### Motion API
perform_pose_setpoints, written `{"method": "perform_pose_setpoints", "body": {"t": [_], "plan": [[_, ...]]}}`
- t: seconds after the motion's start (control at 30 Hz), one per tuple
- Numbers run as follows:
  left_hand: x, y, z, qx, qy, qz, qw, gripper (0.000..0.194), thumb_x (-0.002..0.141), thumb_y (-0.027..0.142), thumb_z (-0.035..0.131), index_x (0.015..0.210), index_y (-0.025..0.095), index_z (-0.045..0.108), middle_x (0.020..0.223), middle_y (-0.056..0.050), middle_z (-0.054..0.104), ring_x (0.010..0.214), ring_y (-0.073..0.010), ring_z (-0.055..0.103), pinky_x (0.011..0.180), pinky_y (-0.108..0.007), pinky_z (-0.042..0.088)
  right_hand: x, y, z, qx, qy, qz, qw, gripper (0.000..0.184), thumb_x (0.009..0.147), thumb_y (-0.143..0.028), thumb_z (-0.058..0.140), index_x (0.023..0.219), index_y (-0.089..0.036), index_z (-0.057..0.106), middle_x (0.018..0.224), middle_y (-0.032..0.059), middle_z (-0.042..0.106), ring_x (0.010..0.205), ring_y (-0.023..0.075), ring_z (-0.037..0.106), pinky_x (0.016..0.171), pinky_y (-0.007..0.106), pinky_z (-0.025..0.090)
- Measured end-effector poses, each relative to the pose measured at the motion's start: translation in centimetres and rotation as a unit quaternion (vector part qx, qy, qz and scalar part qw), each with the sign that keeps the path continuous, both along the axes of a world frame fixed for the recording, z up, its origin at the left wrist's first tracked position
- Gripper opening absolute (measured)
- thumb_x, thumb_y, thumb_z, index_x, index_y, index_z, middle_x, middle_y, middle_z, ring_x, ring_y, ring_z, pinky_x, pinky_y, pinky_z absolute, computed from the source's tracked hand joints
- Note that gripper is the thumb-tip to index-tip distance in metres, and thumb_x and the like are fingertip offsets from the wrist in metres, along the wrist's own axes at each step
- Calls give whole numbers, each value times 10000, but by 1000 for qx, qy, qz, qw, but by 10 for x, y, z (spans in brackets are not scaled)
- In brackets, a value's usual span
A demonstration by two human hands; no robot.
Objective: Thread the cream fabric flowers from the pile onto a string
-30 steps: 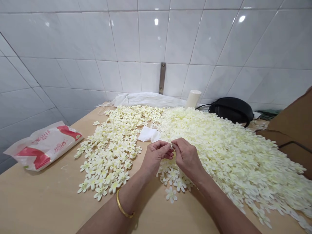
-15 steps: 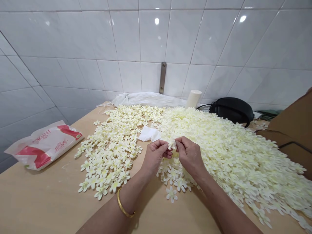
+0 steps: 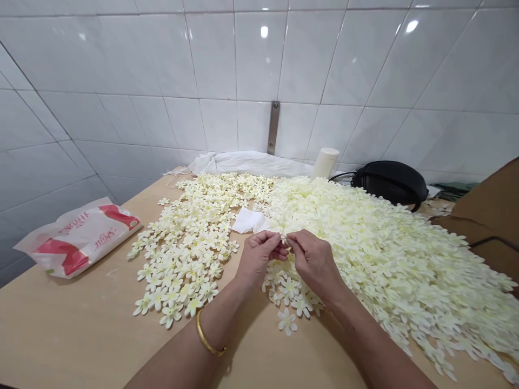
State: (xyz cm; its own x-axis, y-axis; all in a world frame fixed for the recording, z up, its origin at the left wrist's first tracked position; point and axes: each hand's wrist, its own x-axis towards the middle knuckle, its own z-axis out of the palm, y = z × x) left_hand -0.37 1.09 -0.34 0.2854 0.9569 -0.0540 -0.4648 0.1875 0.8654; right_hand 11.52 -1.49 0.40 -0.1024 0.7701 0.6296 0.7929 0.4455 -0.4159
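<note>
My left hand (image 3: 259, 256) and my right hand (image 3: 315, 261) meet above the table, fingertips pinched together at the near edge of the big flower pile. Between them is a small pale artificial flower (image 3: 284, 237), mostly covered by the fingers. Under and to the right of my hands spreads a large heap of cream-white flowers (image 3: 389, 254). Left of my hands lies a looser group of yellowish-white flowers (image 3: 182, 254) with more curled petals. One single flower (image 3: 287, 322) rests on the bare wood in front of the heap. A gold bangle circles my left wrist.
A white tissue (image 3: 250, 220) lies between the two flower groups. A red and white plastic packet (image 3: 81, 235) is at the left. Along the tiled wall are a white bottle (image 3: 325, 163), a black case (image 3: 389, 182) and a white sheet (image 3: 243, 162). Brown cardboard (image 3: 482, 210) stands at the right.
Both hands stay close together; the right fingertips have shifted slightly away from the left ones and less of the flower shows. The whole view has moved a little.
</note>
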Motion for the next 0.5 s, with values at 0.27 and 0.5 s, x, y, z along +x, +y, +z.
{"method": "perform_pose_setpoints", "body": {"t": [0.27,0.5], "plan": [[0,-2,4,-18,-18,-7,1000,234,552,295,713,596,106,581,536,-13,595,453,-85,532,480,-215,435,0,1,1,-22,20,-5,1000,205,789,-120,378,730,-144,572,643,44,575,590,137,529,545,234,400],[0,0,0,-17,-29,-13,999,191,581,253,695,607,106,576,530,-12,597,458,-85,534,484,-212,436,-1,-1,7,-111,161,3,981,178,778,-180,424,683,-168,574,553,-4,563,504,114,519,480,214,418]]}}
